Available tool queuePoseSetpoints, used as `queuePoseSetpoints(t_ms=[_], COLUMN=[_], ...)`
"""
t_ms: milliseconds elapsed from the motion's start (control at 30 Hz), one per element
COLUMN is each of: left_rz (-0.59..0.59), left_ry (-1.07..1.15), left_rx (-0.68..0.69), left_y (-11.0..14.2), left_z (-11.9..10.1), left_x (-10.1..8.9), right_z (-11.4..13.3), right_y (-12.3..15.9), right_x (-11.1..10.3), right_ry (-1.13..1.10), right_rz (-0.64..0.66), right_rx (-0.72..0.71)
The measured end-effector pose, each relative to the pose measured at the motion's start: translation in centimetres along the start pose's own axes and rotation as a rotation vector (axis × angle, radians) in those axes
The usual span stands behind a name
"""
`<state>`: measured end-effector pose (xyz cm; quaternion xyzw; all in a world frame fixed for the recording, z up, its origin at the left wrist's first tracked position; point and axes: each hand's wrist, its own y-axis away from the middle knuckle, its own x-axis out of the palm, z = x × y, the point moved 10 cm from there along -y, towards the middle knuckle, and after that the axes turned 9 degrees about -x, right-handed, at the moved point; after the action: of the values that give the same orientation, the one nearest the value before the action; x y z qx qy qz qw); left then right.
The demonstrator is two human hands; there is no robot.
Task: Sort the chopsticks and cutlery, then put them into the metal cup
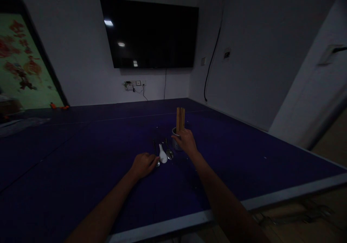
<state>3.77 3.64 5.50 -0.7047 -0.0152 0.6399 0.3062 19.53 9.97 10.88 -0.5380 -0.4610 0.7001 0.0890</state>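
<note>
Three spoons lie side by side on the blue tabletop. On the left is a dark-handled metal spoon (158,164), in the middle a white soup spoon (163,156), and on the right another metal spoon (170,154). My left hand (144,164) rests on the table with curled fingers, its fingertips on the left metal spoon and partly covering it. A metal cup (177,145) stands just right of the spoons. From it rises a tight upright bundle of wooden chopsticks (180,118). My right hand (187,140) is closed round their lower part at the cup's rim, hiding some of the cup.
The blue table (114,134) has a pale front edge and small white specks on it. Clear plastic (21,125) and an orange object (58,106) lie at the far left. A television (151,37) hangs on the back wall above sockets (135,84).
</note>
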Motion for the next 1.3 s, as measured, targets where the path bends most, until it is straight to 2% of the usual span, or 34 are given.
queuePoseSetpoints(t_ms=[233, 367, 633, 733, 833, 967, 1067, 1167, 1300], left_rz=[0.053, 0.059, 0.044, 0.053, 0.065, 0.059, 0.073, 0.079, 0.088], left_ry=[0.01, 0.073, 0.171, 0.167, 0.156, 0.165, 0.166, 0.169, 0.188], left_rx=[-0.017, -0.011, 0.011, 0.019, 0.022, 0.046, 0.052, 0.052, 0.058], left_y=[-0.1, -0.2, -0.3, -0.2, -0.1, -0.1, -0.1, -0.1, -0.1], left_z=[0.1, 0.2, 0.5, 0.4, 0.3, 0.1, 0.1, 0.1, -0.2], left_x=[0.5, 0.5, 1.1, 1.3, 1.5, 1.5, 1.7, 1.7, 1.4], right_z=[-0.1, 0.2, 1.9, 3.3, 5.6, 8.6, 9.5, 9.3, 8.7], right_y=[0.2, 0.3, 0.8, 1.0, 0.6, 0.4, 0.8, 1.1, 1.3], right_x=[-0.3, -1.0, -5.2, -6.0, -4.4, 0.2, 2.4, 3.3, 3.7], right_ry=[0.007, 0.003, -0.025, -0.053, -0.07, -0.039, -0.022, -0.02, -0.025], right_rz=[-0.047, -0.123, -0.431, -0.469, -0.312, 0.122, 0.34, 0.446, 0.493], right_rx=[0.014, -0.007, -0.058, -0.075, -0.11, -0.134, -0.125, -0.108, -0.088])
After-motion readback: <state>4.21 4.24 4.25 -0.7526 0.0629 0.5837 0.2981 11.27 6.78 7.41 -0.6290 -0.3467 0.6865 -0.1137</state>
